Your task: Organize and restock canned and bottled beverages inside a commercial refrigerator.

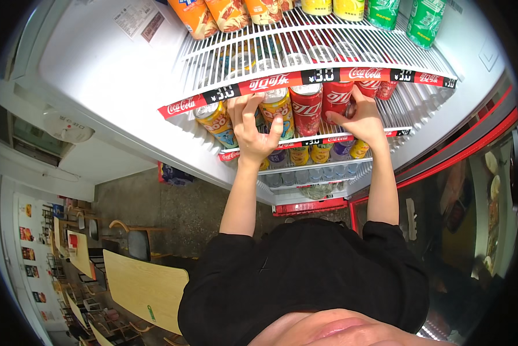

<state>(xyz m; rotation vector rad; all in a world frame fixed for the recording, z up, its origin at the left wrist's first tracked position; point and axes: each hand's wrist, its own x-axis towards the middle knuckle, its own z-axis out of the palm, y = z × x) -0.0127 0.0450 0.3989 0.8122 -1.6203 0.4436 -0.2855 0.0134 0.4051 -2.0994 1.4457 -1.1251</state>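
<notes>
My left hand [255, 129] is at the front of a fridge shelf, its fingers along the left side of a yellow drink can [278, 108] and its thumb across the front. My right hand [365, 116] holds a red Coca-Cola can [337, 96], thumb on its front and fingers at its right side. Between these two stands another red Coca-Cola can [306, 108], upright. A further yellow can [215, 123] stands left of my left hand. More red cans [369, 88] sit farther back on the right, partly hidden by the shelf strip above.
A white wire shelf [319, 39] with a red price strip [267, 82] hangs close above my hands, bearing orange, yellow and green cans. Lower shelves hold bottles [300, 155]. The open fridge door [458, 173] is at right. Wooden tables [146, 285] and chairs [138, 244] stand at left.
</notes>
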